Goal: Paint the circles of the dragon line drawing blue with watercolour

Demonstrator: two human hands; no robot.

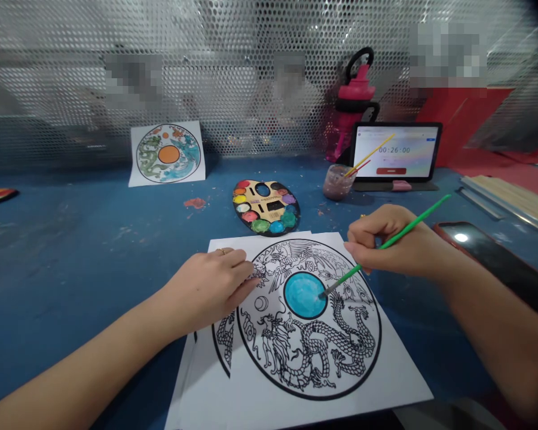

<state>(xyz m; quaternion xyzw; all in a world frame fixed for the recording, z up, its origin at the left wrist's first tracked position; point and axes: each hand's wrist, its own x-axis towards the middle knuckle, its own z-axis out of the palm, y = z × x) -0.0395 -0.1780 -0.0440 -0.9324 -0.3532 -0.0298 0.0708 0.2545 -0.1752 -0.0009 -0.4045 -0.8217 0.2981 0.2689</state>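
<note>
My right hand [385, 239] is closed around a green paintbrush [412, 224]. The brush slants down to the left, its dark bristles touching the blue-painted circle in the middle of a line drawing [349, 358]. Dragon and bird outlines fill the ring around that circle and are uncoloured. On the drawing's upper left edge rests my left hand [219, 278], fingers loosely bent and thumb against the paper, gripping nothing. Another printed sheet [201, 376] shows beneath the drawing. Just beyond the papers lies a paint palette [265, 209] with several colours in its wells.
A cup [338, 182] with brushes stands before a tablet [394, 152] showing a timer. Behind it is a pink bottle [356, 92]. A coloured picture [168, 155] leans against the perforated metal screen [233, 65]. At right lie a phone [497, 263] and wooden sticks [515, 200].
</note>
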